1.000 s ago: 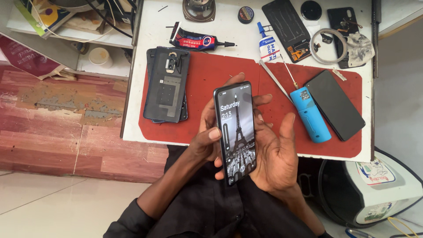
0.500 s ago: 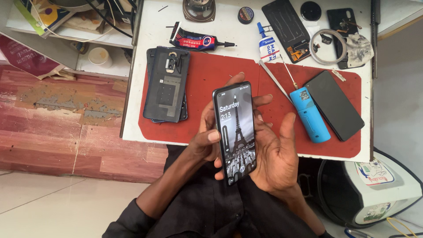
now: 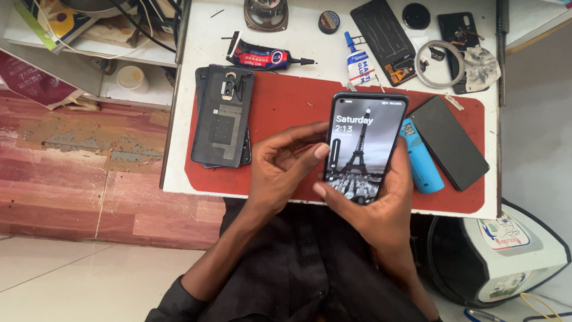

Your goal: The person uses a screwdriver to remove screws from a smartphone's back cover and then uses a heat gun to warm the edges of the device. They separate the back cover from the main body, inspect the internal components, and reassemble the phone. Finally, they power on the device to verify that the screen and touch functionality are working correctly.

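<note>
Two hands are at work, the left hand [image 3: 280, 170] and the right hand [image 3: 381, 209], both on one lit phone [image 3: 364, 149]. On the red mat [image 3: 286, 101] lie one opened phone back [image 3: 223, 116] at the left, one blue cylinder [image 3: 422, 164] and one dark blank phone [image 3: 448, 142] at the right. Along the far edge of the white table [image 3: 205, 36] are two tubes, a dark glue tube [image 3: 262, 58] and a small white-and-blue tube [image 3: 359, 64], plus one black panel [image 3: 386, 37], one small speaker [image 3: 266, 13] and two round black discs, one small [image 3: 329, 21] and one larger [image 3: 416, 15].

white table [image 3: 196, 53], red mat [image 3: 286, 101], glue tube [image 3: 262, 58]
</note>
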